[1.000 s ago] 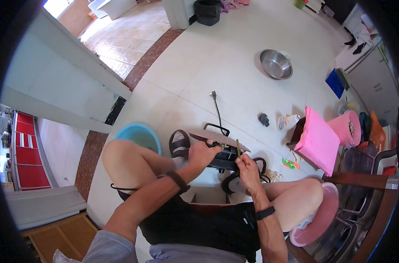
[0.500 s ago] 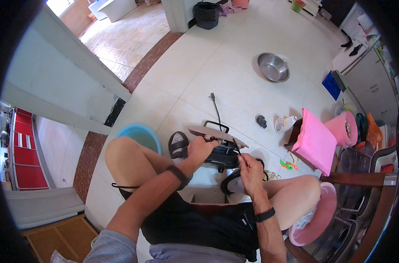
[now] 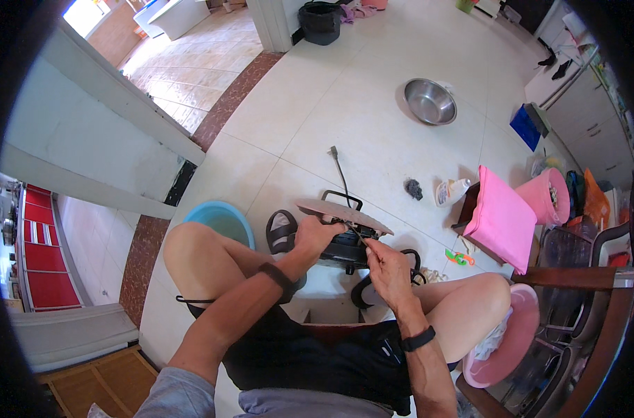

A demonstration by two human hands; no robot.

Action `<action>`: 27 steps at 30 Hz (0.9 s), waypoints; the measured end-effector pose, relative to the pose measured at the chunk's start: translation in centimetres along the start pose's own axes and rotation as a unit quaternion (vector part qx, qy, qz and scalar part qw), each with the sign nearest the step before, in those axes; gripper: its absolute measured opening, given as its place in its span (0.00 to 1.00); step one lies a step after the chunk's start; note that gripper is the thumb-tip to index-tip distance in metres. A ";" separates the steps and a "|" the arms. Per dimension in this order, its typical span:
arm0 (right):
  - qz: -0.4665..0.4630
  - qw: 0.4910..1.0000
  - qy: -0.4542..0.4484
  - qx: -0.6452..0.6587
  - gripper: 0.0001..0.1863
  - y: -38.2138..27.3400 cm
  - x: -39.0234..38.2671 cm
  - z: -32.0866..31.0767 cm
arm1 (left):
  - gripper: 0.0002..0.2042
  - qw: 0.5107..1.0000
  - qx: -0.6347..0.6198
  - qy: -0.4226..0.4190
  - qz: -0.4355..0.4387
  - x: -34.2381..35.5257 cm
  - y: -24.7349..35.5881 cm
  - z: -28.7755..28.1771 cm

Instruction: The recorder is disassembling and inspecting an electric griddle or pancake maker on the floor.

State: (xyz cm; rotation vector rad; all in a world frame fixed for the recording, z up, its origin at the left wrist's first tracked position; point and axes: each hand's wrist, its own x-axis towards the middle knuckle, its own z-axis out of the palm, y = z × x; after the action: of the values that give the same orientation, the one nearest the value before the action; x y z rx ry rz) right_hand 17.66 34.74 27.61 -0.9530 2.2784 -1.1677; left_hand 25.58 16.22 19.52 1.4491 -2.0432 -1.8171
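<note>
Between my feet stands a black electric appliance (image 3: pixel 345 252) with a wide greyish-brown plate (image 3: pixel 324 208), a wire-like handle and a plug cord (image 3: pixel 340 171) trailing away on the floor. My left hand (image 3: pixel 319 235) is closed at the plate's near edge, fingers curled against the appliance's dark parts. From the right, my right hand (image 3: pixel 389 268) pinches a thin dark rod-like piece (image 3: pixel 359 237), whose far end meets the appliance near my left fingertips. Whether that piece is a tool or a part of the appliance I cannot tell.
At left sits a light-blue basin (image 3: pixel 223 214) of water. Ahead is a steel bowl (image 3: pixel 430 102). To the right lie a dark scrubber (image 3: pixel 414 188), a white bottle (image 3: pixel 452 191), a pink-covered stool (image 3: pixel 501 219) and green-orange scissors (image 3: pixel 459 258). A pink basin (image 3: pixel 501 348) stands beside my right knee.
My right hand has moved left and closer to the appliance, bringing the thin dark piece down against it. My left hand stays at the plate's edge.
</note>
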 end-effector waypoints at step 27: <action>0.080 0.997 -0.020 -0.007 0.10 -2.1 5.9 3.2 | 0.27 0.989 0.142 0.026 -0.025 -1.7 1.8 0.5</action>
State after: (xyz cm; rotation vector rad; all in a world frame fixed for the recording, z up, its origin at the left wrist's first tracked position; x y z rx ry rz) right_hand 16.44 27.80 27.23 -0.7759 2.2869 -1.0555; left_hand 25.20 17.49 21.72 1.6069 -2.3357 -1.5319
